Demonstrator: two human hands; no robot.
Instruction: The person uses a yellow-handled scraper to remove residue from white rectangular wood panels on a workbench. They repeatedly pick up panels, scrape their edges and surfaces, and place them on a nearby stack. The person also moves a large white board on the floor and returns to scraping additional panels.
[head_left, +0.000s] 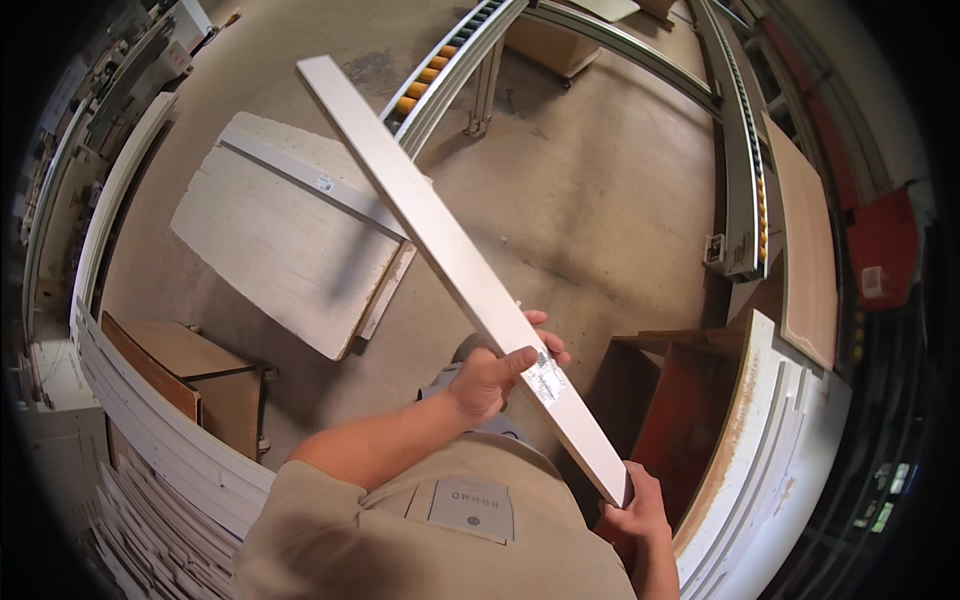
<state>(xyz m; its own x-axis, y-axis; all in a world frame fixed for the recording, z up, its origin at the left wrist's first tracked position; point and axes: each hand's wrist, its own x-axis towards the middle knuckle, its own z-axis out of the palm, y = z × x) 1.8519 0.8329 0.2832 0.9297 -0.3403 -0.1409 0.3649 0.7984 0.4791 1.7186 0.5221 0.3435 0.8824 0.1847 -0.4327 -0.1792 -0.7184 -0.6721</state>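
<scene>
A long white board (442, 225) slants across the view in front of my body, its far end up at the left. My left hand (502, 375) grips it around the lower middle, thumb on top beside a white printed label (550, 381). At the near end, my right hand (641, 501) holds the board's corner. Below the raised far half lies a whitish panel (285, 240) on a low support. A narrow white strip with a label (292, 172) rests across that panel; the held board hides part of it.
A roller conveyor (442, 75) with orange rollers stands ahead, and another conveyor rail (739, 150) runs along the right. Stacked white strips (165, 510) are at my lower left, near a brown wheeled cart (217, 375). On my right, a white bench (772, 450) bears narrow strips beside a reddish cabinet (682, 420).
</scene>
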